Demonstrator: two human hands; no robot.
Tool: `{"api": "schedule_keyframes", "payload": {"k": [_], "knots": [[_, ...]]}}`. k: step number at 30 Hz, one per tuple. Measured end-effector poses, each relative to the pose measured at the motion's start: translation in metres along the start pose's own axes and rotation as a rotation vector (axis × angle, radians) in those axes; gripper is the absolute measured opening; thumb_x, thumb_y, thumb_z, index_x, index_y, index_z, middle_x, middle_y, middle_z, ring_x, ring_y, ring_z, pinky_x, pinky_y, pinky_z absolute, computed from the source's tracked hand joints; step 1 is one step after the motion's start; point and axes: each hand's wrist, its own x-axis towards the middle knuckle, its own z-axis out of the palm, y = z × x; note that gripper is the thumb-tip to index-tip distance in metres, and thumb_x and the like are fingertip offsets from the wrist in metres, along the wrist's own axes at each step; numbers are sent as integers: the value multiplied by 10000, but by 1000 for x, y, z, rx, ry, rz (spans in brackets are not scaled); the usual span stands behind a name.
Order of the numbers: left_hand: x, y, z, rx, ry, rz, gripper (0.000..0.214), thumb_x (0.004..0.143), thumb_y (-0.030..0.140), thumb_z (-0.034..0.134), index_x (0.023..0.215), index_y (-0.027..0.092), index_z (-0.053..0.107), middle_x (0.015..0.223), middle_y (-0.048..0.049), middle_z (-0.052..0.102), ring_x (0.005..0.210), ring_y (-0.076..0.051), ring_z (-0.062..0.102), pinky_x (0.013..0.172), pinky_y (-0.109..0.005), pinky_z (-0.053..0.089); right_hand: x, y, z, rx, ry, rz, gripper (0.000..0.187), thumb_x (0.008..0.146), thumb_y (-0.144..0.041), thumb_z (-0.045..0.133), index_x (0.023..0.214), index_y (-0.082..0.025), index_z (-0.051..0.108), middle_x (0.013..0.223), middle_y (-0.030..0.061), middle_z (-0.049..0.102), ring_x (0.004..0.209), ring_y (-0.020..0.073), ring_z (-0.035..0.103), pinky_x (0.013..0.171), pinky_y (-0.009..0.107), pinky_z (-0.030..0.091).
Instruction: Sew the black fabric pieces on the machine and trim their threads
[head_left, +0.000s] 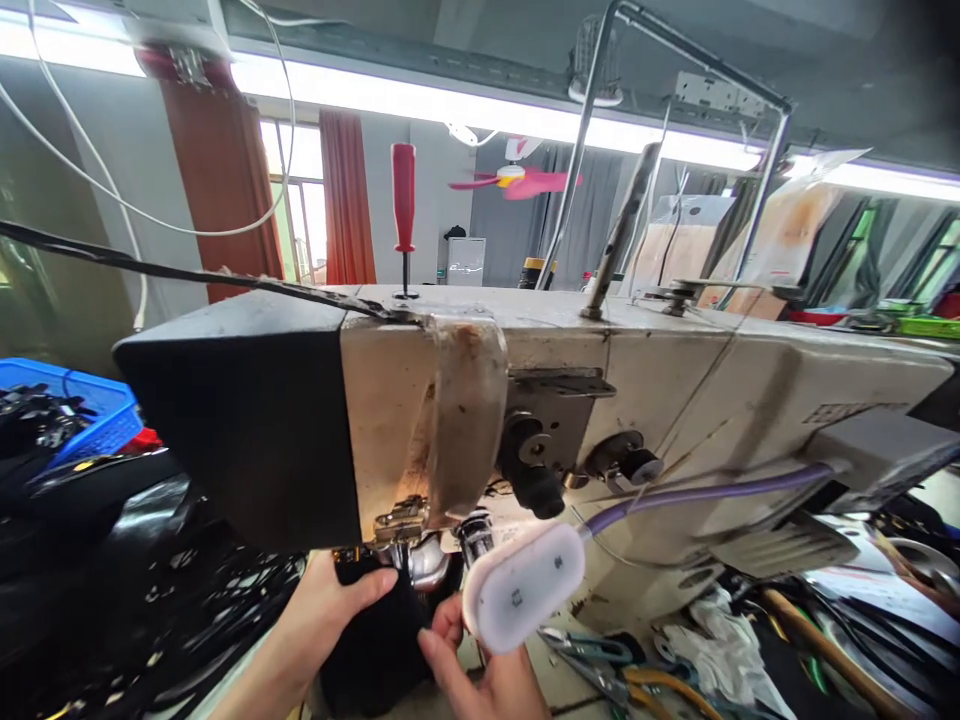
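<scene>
A sewing machine [675, 385] fills the middle, its presser foot and needle area low on the left of its head. A piece of black fabric [379, 645] lies beneath that area and hangs toward me. My left hand [330, 605] grips the fabric's left side, thumb on top, with its other fingers partly hidden. At the fabric's right edge, my right hand [484, 665] pinches it between thumb and fingers. A white lamp [525, 590] on a purple flexible neck covers part of my right hand.
A red-handled screwdriver [403, 200] stands upright on the machine's top. Thread snips [592, 645] and orange-handled scissors [667, 690] lie at lower right. Dark material heaps up at left beside a blue basket [112, 420]. A metal frame [600, 90] rises behind.
</scene>
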Motion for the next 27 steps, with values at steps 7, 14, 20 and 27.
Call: {"api": "schedule_keyframes", "payload": {"k": [7, 14, 20, 27], "knots": [[4, -6, -2, 25, -24, 2, 482, 640, 483, 742, 990, 155, 694, 1002, -111, 735, 1096, -351, 614, 984, -469, 456, 0, 2, -2, 24, 55, -28, 267, 833, -433, 620, 717, -193, 627, 664, 38, 621, 646, 174, 602, 595, 240, 514], [1, -11, -5, -64, -11, -72, 518, 646, 476, 749, 1054, 167, 666, 1013, -108, 731, 1090, -353, 628, 986, -485, 461, 42, -1, -10, 152, 186, 9, 230, 809, -388, 626, 918, -190, 667, 837, 78, 701, 806, 246, 672, 662, 309, 566], [-2, -15, -2, -82, 30, -73, 591, 636, 476, 772, 1118, 163, 630, 1037, -122, 721, 1149, -369, 593, 1008, -509, 441, 63, -6, 1, 324, 74, 29, 223, 799, -376, 598, 906, -194, 673, 843, 67, 710, 793, 231, 681, 692, 327, 577], [-5, -16, 3, -168, 15, -105, 694, 630, 449, 790, 1229, 177, 570, 1203, -117, 669, 1196, -344, 564, 1064, -486, 395, 57, 10, 9, 437, 21, 124, 339, 762, -441, 647, 994, -196, 679, 924, 87, 718, 972, 277, 667, 846, 394, 549]]}}
